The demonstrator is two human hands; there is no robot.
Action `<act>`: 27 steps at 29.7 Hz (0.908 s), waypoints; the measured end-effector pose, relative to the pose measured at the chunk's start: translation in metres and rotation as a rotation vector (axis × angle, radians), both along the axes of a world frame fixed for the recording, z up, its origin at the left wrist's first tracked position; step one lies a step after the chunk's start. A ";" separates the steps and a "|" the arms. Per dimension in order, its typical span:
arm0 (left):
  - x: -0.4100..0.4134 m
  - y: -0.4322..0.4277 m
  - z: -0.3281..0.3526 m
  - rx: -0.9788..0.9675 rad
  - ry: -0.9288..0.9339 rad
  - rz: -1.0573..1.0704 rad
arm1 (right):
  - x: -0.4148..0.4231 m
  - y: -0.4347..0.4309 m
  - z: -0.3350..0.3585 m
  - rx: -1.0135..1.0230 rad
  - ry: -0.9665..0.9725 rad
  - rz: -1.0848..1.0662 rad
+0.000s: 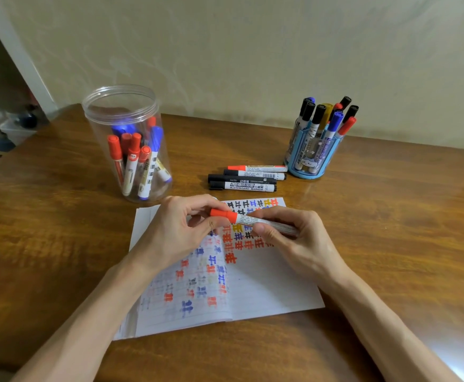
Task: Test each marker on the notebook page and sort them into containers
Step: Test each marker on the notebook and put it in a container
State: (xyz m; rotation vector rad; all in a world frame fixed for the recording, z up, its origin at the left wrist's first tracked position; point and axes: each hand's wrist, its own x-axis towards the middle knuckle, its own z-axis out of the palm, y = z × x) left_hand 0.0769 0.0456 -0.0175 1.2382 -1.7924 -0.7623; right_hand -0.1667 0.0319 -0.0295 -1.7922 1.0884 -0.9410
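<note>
The white-barrelled marker with a red plastic cap (253, 221) lies crosswise between the two hands, its long axis running from the left fingertips to the right palm and dipping a little toward the right. The cap end points at the left hand (181, 230), whose thumb and curled fingers (197, 209) pinch the cap. The right hand (294, 238) wraps the barrel, thumb pressed on the near side and the other fingers curled over the far side. The tail end pokes out just past the right hand's fingers.

Everything turns on that axis. The cap looks seated, so if it is to come off, the left fingers must pull straight along the barrel, away from the right hand; a sideways pull would likely jam it.

The open lined paper notebook (266, 285) sits directly below both hands, covered in coloured test marks; the marker is held above it, not touching. Beyond the left fingers stands the clear plastic jar (95, 128) holding markers, and beyond the right fingers the blue pen holder (308, 172) — between them, past the fingertips, four loose markers (247, 179) lie on the brown wooden table (390, 216).
</note>
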 end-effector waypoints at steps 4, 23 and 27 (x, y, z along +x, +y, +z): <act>0.003 -0.005 0.006 -0.014 0.035 0.037 | 0.006 -0.007 0.003 -0.040 -0.002 -0.015; 0.072 -0.017 0.142 -0.726 0.449 0.423 | 0.043 -0.031 0.023 -0.157 0.110 -0.036; 0.093 -0.031 0.147 -0.796 0.381 0.495 | 0.048 -0.032 0.012 -0.157 0.084 -0.043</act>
